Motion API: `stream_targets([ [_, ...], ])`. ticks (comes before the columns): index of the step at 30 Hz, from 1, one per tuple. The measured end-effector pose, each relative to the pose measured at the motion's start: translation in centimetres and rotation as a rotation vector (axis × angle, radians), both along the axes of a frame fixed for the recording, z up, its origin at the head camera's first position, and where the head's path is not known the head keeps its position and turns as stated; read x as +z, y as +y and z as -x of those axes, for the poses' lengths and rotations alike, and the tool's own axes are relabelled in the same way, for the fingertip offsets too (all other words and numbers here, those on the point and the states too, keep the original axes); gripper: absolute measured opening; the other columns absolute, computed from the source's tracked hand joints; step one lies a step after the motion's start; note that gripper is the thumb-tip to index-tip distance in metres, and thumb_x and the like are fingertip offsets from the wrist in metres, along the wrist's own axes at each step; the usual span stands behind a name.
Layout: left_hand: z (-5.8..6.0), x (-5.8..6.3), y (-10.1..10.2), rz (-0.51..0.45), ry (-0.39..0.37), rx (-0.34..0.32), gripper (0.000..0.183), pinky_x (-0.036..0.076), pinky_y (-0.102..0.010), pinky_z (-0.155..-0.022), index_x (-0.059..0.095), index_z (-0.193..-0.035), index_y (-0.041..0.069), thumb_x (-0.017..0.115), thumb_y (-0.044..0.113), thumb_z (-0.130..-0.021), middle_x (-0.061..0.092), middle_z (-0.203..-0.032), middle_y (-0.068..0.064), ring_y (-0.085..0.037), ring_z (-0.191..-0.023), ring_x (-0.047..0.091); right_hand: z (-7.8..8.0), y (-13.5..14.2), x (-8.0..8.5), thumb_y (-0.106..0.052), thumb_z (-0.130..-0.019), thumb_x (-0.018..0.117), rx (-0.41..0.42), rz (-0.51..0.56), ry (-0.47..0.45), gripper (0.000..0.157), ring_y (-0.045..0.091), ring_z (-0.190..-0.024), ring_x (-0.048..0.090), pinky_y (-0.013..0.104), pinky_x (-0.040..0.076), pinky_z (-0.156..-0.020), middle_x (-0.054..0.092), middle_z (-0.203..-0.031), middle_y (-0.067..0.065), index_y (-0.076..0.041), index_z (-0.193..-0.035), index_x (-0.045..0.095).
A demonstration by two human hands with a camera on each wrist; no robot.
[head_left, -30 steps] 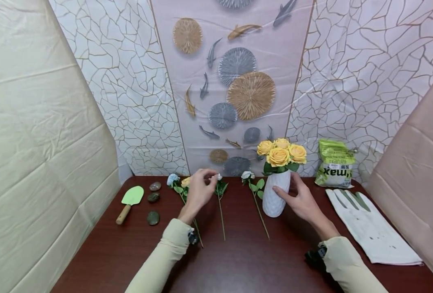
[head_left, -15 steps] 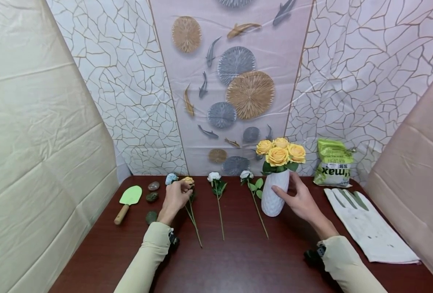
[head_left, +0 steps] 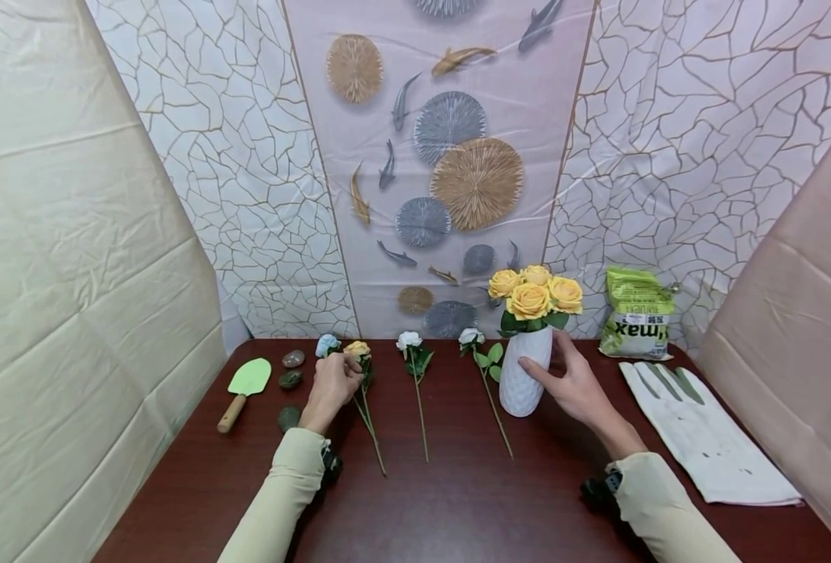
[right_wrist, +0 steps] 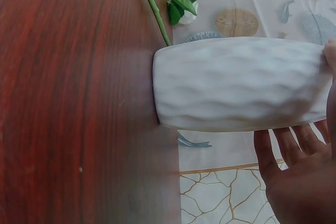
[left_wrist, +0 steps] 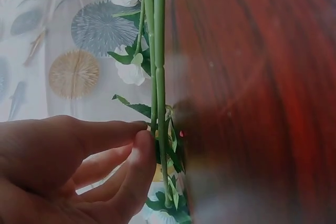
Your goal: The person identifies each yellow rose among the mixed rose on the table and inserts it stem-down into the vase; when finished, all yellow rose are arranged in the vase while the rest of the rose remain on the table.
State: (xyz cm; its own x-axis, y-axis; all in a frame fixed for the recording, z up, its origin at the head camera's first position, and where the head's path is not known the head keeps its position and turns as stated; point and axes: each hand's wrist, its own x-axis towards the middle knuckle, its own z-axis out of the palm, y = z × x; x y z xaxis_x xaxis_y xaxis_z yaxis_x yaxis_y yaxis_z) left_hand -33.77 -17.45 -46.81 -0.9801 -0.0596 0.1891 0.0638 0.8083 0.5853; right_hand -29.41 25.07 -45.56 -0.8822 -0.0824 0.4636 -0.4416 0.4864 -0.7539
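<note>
My left hand (head_left: 331,389) is over two artificial roses lying at the back left of the table, one blue (head_left: 327,344) and one yellow (head_left: 356,349). Thumb and forefinger pinch the yellow rose's thin stem (left_wrist: 154,98) just under its leaves, and a second green stem runs close alongside. My right hand (head_left: 578,383) holds a white textured vase (head_left: 522,391), thumb on the near side and fingers behind it. Several yellow roses (head_left: 530,300) stand in the vase, which is upright on the table. In the right wrist view the vase (right_wrist: 236,85) shows its dimpled wall.
Two white roses (head_left: 409,341) lie between the hands, stems toward the front. A green trowel (head_left: 249,378) and several stones (head_left: 291,379) lie at the left. On the right are a green and white bag (head_left: 636,317) and a white work glove (head_left: 711,438). A patterned cloth backs the table.
My left hand has moved left from above a white rose to the yellow rose and taken its stem. My right hand still holds the vase in place.
</note>
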Motion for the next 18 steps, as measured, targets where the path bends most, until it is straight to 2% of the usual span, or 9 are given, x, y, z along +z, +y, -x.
stream_targets([
  [9,0.06,-0.03,-0.18,-0.036,-0.06,-0.009,0.007,0.045,-0.025,-0.051,0.075,-0.095,0.009,0.075,0.012,-0.089,0.07,-0.078,-0.002,-0.015,-0.062,0.062,0.21,0.06,-0.27,-0.034,-0.094,0.072,-0.009,-0.005,-0.005,0.062,0.002,-0.11,0.06,0.017,0.052,-0.088,0.066,-0.125,0.003,-0.023,-0.146,0.042],
  [18,0.1,-0.14,-0.04,-0.071,-0.077,-0.008,0.006,0.053,-0.029,-0.057,0.074,-0.086,0.014,0.08,0.016,-0.087,0.074,-0.079,-0.002,-0.014,-0.069,0.067,0.11,0.02,-0.28,-0.034,-0.094,0.073,-0.015,-0.002,-0.011,0.06,0.001,-0.11,0.06,0.017,0.052,-0.088,0.065,-0.126,0.002,-0.023,-0.144,0.043],
])
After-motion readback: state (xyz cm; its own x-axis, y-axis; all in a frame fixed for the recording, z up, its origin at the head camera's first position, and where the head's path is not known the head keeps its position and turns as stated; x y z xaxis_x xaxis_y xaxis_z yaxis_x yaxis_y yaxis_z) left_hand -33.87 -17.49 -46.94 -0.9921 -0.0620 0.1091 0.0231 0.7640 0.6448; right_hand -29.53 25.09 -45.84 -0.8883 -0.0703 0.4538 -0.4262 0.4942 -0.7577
